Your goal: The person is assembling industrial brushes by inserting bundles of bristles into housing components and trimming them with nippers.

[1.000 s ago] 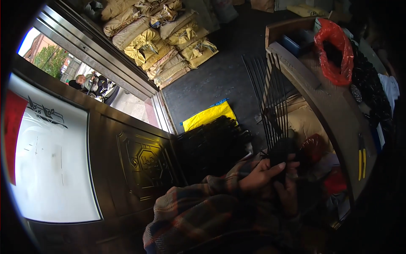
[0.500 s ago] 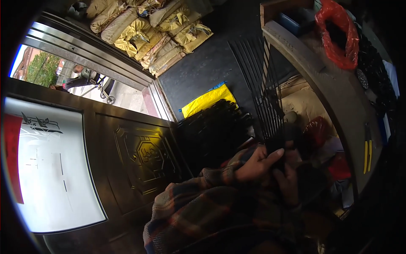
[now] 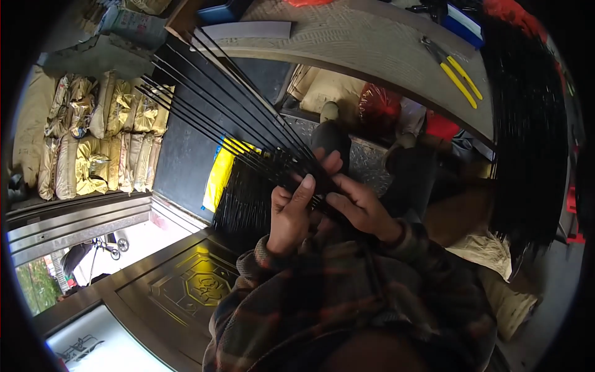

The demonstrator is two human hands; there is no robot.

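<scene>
Both of my hands grip a bundle of thin black rods [image 3: 289, 162] in front of my chest. The rods' far ends fan out toward the upper left, while their near ends are gathered between my palms. My left hand [image 3: 290, 214] is closed on the near side of the bundle, thumb pointing up along it. Around the right side curls my right hand [image 3: 365, 208], its thumb lying across toward the left one. The rods' lower ends are hidden by my fingers and plaid sleeves. A pile of similar black rods [image 3: 246, 201] lies left of my left hand, beside a yellow sheet [image 3: 219, 177].
A curved desk [image 3: 347, 43] spans the far side, with yellow-handled pliers [image 3: 455, 77] and a grey flat strip [image 3: 248, 31] on it. A thick black bundle [image 3: 527, 142] hangs at right. Wrapped sacks [image 3: 96, 139] stand far left, near a brown door [image 3: 186, 285].
My view has swung to the right, showing more of the desk. The rods now slant to the upper left in the picture and look more spread. Both hands still hold them.
</scene>
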